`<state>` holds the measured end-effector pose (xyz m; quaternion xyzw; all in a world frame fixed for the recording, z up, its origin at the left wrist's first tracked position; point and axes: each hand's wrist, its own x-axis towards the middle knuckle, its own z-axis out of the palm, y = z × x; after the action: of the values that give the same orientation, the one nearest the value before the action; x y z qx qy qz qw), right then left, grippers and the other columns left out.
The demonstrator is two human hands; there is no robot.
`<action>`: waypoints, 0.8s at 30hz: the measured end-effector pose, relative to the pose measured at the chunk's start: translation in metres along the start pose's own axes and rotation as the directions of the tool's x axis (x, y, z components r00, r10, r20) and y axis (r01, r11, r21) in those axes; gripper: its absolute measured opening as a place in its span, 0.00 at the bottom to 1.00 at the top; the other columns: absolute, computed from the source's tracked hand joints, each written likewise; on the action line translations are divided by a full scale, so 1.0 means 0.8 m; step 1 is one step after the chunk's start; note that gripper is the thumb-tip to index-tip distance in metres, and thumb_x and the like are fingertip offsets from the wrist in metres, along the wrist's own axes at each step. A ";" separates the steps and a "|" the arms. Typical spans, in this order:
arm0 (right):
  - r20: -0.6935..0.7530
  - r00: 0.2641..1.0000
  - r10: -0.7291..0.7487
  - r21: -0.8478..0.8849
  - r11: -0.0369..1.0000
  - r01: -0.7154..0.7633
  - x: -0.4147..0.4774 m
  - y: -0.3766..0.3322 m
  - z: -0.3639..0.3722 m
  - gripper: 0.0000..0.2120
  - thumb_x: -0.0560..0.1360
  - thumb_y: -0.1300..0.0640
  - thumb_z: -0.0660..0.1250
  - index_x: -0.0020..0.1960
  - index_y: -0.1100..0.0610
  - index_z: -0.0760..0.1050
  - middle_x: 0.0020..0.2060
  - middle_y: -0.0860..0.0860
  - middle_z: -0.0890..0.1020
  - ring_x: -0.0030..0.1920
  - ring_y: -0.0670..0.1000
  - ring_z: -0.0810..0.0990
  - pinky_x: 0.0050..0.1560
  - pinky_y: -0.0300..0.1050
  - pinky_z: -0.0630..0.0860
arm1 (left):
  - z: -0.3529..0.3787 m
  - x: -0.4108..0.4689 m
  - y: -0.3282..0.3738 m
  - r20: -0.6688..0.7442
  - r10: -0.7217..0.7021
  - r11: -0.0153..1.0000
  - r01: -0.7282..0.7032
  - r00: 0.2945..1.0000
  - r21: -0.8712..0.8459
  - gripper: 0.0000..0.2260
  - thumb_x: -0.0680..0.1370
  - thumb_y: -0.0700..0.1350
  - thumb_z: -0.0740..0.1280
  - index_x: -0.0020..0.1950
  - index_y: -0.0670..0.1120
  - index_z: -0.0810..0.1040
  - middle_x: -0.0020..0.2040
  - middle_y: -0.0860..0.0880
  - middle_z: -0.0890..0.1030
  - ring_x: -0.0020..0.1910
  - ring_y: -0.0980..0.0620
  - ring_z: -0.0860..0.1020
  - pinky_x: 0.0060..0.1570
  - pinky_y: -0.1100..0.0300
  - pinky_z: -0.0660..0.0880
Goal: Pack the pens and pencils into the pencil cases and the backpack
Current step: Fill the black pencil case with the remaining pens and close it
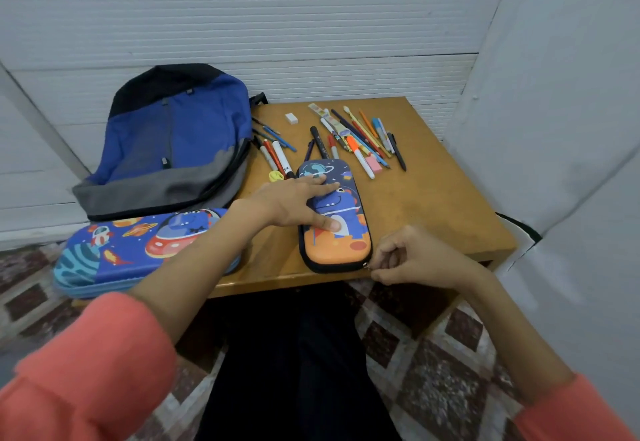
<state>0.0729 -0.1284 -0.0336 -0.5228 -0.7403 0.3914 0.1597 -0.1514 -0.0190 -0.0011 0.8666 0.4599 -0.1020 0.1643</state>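
A small dinosaur-print pencil case (341, 250), blue and orange, lies shut on the wooden table (433, 208) near its front edge. My left hand (294, 203) presses flat on its lid. My right hand (408, 255) pinches the zipper pull (367, 266) at the case's near right corner. A larger space-print pencil case (128, 250) lies at the left, overhanging the table edge. The blue, black and grey backpack (173, 142) lies flat at the back left. Loose pens and pencils (363, 135) are spread at the back, with a second bunch of pens (273, 149) beside the backpack.
A white eraser (291, 118), a pink eraser (374, 163) and a small yellow round item (276, 176) lie among the pens. White walls close in behind and at the right. Patterned floor tiles and dark trousers show below the table edge.
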 end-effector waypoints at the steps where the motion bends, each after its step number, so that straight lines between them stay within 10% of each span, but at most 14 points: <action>1: 0.007 1.000 -0.007 0.015 1.000 0.007 0.000 -0.004 0.006 0.01 0.70 0.60 0.75 0.40 0.56 0.84 0.35 0.52 0.84 0.33 0.42 0.78 0.36 0.35 0.73 | 0.001 0.000 -0.001 0.000 0.000 1.000 0.000 1.000 0.002 0.39 0.72 0.69 0.61 0.78 0.60 0.49 0.79 0.55 0.49 0.77 0.51 0.52 0.73 0.51 0.56; 15: -0.204 0.968 0.148 -0.061 0.985 -0.163 0.030 -0.082 0.093 0.14 0.72 0.49 0.72 0.35 0.58 0.79 0.28 0.55 0.83 0.30 0.51 0.82 0.44 0.48 0.80 | 0.006 -0.004 -0.001 -0.012 -0.018 0.997 0.017 1.000 -0.072 0.45 0.62 0.74 0.57 0.77 0.61 0.52 0.79 0.54 0.52 0.77 0.51 0.53 0.73 0.47 0.57; 18: -0.132 0.981 0.140 0.089 0.988 -0.129 0.025 -0.085 0.089 0.12 0.74 0.49 0.70 0.42 0.58 0.81 0.29 0.54 0.83 0.25 0.49 0.79 0.30 0.40 0.75 | 0.010 -0.009 -0.003 -0.065 -0.022 0.998 0.018 0.998 -0.055 0.43 0.66 0.73 0.57 0.78 0.59 0.55 0.78 0.52 0.57 0.76 0.50 0.57 0.72 0.47 0.60; 24: -0.498 0.851 0.168 0.316 0.949 -0.002 0.042 -0.060 0.041 0.06 0.76 0.57 0.68 0.41 0.55 0.81 0.30 0.49 0.80 0.26 0.47 0.76 0.30 0.41 0.75 | 0.024 -0.048 -0.004 -0.225 -0.140 0.929 0.049 0.964 -0.367 0.19 0.71 0.56 0.73 0.56 0.47 0.76 0.50 0.48 0.79 0.49 0.49 0.77 0.50 0.53 0.75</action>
<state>0.0069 -0.1185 -0.0250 -0.6104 -0.5763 0.3516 0.4142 -0.1757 -0.0537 -0.0071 0.8047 0.5291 0.0842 0.2557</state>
